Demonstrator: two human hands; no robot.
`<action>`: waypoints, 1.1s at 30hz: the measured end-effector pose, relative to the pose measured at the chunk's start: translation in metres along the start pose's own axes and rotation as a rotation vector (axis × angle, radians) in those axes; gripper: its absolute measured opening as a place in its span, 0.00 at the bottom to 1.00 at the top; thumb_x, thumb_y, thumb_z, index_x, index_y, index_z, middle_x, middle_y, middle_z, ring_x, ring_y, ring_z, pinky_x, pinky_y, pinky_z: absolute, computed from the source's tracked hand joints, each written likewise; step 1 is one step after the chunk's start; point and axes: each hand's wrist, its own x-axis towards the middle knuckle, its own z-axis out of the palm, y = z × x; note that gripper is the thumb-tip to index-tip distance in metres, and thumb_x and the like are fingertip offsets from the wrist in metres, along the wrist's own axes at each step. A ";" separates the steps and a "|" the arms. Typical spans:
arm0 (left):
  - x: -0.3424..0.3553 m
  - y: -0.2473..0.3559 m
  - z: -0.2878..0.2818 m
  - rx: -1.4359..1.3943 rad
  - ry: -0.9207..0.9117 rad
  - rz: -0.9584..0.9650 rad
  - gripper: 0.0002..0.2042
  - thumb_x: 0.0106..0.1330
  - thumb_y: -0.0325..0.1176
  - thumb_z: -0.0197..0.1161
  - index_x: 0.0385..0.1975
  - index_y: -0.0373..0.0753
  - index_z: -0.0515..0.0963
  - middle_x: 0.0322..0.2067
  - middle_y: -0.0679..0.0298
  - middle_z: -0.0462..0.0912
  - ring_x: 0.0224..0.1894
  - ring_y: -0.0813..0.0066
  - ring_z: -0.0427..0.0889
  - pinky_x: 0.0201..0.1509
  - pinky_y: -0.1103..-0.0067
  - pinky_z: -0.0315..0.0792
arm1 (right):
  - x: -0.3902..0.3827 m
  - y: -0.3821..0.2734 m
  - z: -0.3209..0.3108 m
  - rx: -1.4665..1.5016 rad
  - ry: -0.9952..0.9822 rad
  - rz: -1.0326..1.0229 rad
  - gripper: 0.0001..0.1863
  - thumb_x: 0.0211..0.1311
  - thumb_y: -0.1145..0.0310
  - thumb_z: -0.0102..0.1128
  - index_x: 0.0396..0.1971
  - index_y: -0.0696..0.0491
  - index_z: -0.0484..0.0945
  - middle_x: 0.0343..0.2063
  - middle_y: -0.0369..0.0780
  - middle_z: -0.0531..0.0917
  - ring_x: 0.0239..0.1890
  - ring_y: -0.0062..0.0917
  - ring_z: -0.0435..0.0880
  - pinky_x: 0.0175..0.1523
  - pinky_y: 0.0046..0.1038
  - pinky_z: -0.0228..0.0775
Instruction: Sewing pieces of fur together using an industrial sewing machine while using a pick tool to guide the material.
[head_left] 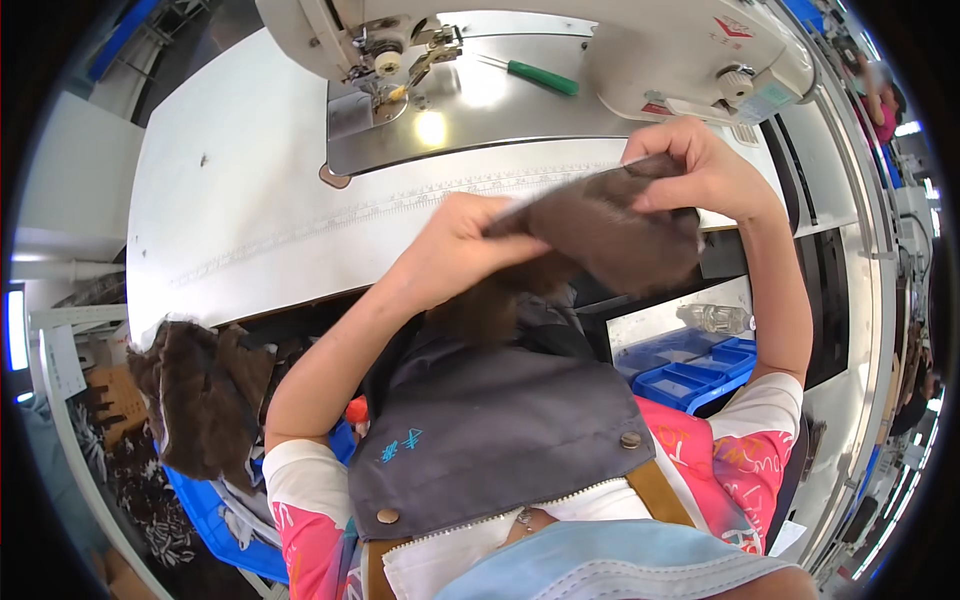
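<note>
A piece of brown furry fabric (610, 225), blurred at its edges, is held up over the front edge of the white sewing table (230, 200). My left hand (470, 245) grips its left end, thumb over the cloth. My right hand (690, 170) grips its upper right part between thumb and fingers. More brown material hangs below, above the grey apron (500, 430) on my lap. Behind my hands are a sewing machine (390, 65), its steel plate (520, 115) and a green-handled tool (540, 78) lying on that plate.
Brown fabric pieces (200, 390) lie over a blue bin (210, 520) at lower left. Blue plastic trays (680, 385) and a clear object (715, 320) sit under the table at right. Other people (880, 110) appear at the far right rim.
</note>
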 end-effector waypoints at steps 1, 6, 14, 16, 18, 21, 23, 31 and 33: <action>0.001 0.002 0.002 0.098 -0.032 0.076 0.09 0.60 0.27 0.60 0.38 0.30 0.78 0.30 0.66 0.82 0.33 0.84 0.77 0.38 0.84 0.72 | 0.003 -0.004 0.006 -0.230 0.076 -0.153 0.10 0.47 0.71 0.66 0.27 0.59 0.75 0.17 0.30 0.77 0.23 0.12 0.75 0.28 0.18 0.65; 0.017 0.031 -0.007 0.097 -0.100 0.006 0.09 0.59 0.30 0.64 0.37 0.32 0.80 0.30 0.69 0.81 0.34 0.86 0.76 0.40 0.85 0.71 | 0.016 -0.042 0.049 -0.848 0.265 -0.522 0.13 0.47 0.71 0.65 0.33 0.59 0.76 0.17 0.31 0.77 0.22 0.14 0.77 0.27 0.20 0.67; -0.003 0.082 -0.046 -0.084 0.126 0.182 0.09 0.60 0.29 0.62 0.38 0.31 0.80 0.31 0.66 0.83 0.32 0.82 0.79 0.39 0.85 0.73 | -0.012 -0.030 -0.020 -0.058 0.245 -0.178 0.09 0.53 0.67 0.64 0.27 0.57 0.79 0.09 0.29 0.71 0.10 0.07 0.64 0.16 0.13 0.51; -0.001 0.063 -0.046 0.342 0.251 0.224 0.09 0.61 0.29 0.61 0.38 0.31 0.80 0.31 0.66 0.83 0.31 0.82 0.79 0.37 0.84 0.72 | -0.033 -0.031 -0.021 -0.203 0.414 -0.329 0.08 0.52 0.67 0.64 0.26 0.57 0.80 0.08 0.29 0.69 0.09 0.07 0.62 0.16 0.13 0.49; -0.001 0.041 -0.038 0.420 0.307 0.253 0.09 0.62 0.29 0.60 0.38 0.31 0.79 0.34 0.66 0.82 0.34 0.83 0.78 0.39 0.84 0.71 | -0.036 -0.036 0.019 -0.454 0.751 -0.385 0.05 0.52 0.71 0.62 0.28 0.56 0.82 0.12 0.30 0.72 0.12 0.10 0.64 0.18 0.16 0.52; -0.005 0.012 -0.038 -0.457 0.469 0.164 0.14 0.66 0.34 0.57 0.45 0.30 0.75 0.43 0.63 0.80 0.43 0.79 0.78 0.49 0.81 0.70 | -0.013 -0.014 0.067 -1.258 0.783 -0.672 0.15 0.49 0.75 0.63 0.40 0.52 0.80 0.14 0.34 0.71 0.16 0.25 0.67 0.25 0.26 0.59; -0.001 0.011 -0.035 -0.548 0.490 0.206 0.15 0.67 0.35 0.56 0.47 0.30 0.73 0.44 0.62 0.79 0.45 0.76 0.78 0.51 0.79 0.70 | -0.002 0.015 0.097 -0.923 0.580 -0.659 0.19 0.48 0.74 0.65 0.44 0.53 0.77 0.16 0.34 0.74 0.17 0.24 0.72 0.25 0.25 0.60; -0.012 0.006 -0.068 -0.625 0.586 0.287 0.13 0.64 0.32 0.59 0.46 0.33 0.75 0.43 0.62 0.80 0.45 0.76 0.78 0.50 0.79 0.71 | 0.076 0.055 0.139 -0.587 0.469 -0.566 0.19 0.56 0.75 0.58 0.49 0.53 0.76 0.17 0.39 0.78 0.17 0.26 0.75 0.25 0.27 0.65; -0.015 0.018 -0.083 -0.163 0.619 0.243 0.12 0.60 0.32 0.63 0.40 0.34 0.78 0.38 0.63 0.82 0.41 0.77 0.79 0.48 0.81 0.71 | 0.089 0.053 0.134 -0.352 0.318 -0.425 0.17 0.57 0.72 0.58 0.48 0.53 0.76 0.17 0.38 0.79 0.17 0.22 0.75 0.25 0.23 0.66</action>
